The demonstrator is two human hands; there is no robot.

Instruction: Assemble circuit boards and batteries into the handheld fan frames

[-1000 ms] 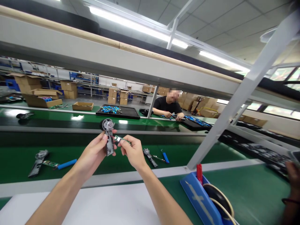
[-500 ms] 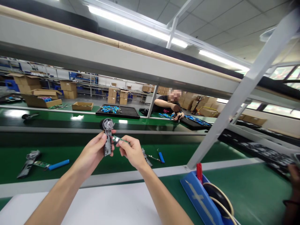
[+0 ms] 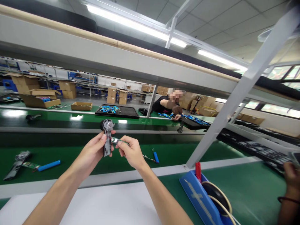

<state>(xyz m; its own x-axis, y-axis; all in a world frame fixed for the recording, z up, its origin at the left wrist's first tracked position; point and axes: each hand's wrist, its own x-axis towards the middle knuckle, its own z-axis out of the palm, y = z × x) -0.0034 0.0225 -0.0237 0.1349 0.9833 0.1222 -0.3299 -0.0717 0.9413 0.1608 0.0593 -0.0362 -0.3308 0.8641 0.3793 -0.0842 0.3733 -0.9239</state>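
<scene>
My left hand [image 3: 93, 149] is closed around a grey plastic housing [image 3: 107, 143], held upright over the green conveyor, with a round dark and clear head on top. A thin red wire shows near its neck. Between the thumb and fingers of my right hand [image 3: 131, 150] is a small green circuit board [image 3: 115, 140], its left end right at the housing's side. The board's right end is hidden by my fingers. To the left on the conveyor lies a similar housing [image 3: 17, 164] with a board and a blue battery cell [image 3: 49, 165]. Another blue cell [image 3: 156, 157] lies right of my hands.
A white sheet [image 3: 112, 206] lies in front of me. At right stand a blue holder [image 3: 199, 197] with a red-handled tool and a slanted white post [image 3: 234, 97]. Across the line a co-worker [image 3: 164, 104] handles parts beside black trays [image 3: 131, 112]. Another person's hand [image 3: 292, 178] is at far right.
Parts on the near conveyor have shifted left, while the dark part on the far strip moved slightly right. A dark part now shows below the co-worker's hands. My grip looks much the same.
</scene>
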